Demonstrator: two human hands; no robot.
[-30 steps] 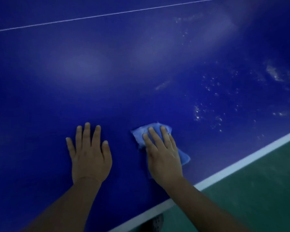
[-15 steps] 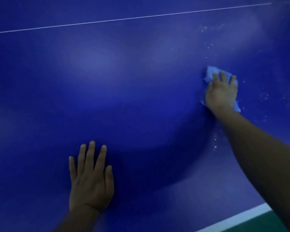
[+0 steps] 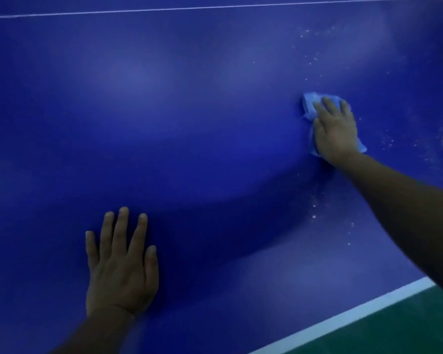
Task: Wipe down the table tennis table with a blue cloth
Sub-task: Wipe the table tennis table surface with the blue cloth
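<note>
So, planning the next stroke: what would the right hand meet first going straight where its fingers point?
Probably the white specks just beyond the cloth; otherwise bare table up to the white line.

I read this as sports hall or games room set up for table tennis. Table tennis table [image 3: 189, 111] fills nearly all my view: deep blue matte top, broad white border line [image 3: 343, 319] along near edge, thin white centre line [image 3: 164, 9] running across far part. Past edge, plain green floor [image 3: 394, 333] at lower right. Light dim, soft pale glare patches on top. White specks [image 3: 313, 216] scattered toward my right.
</note>
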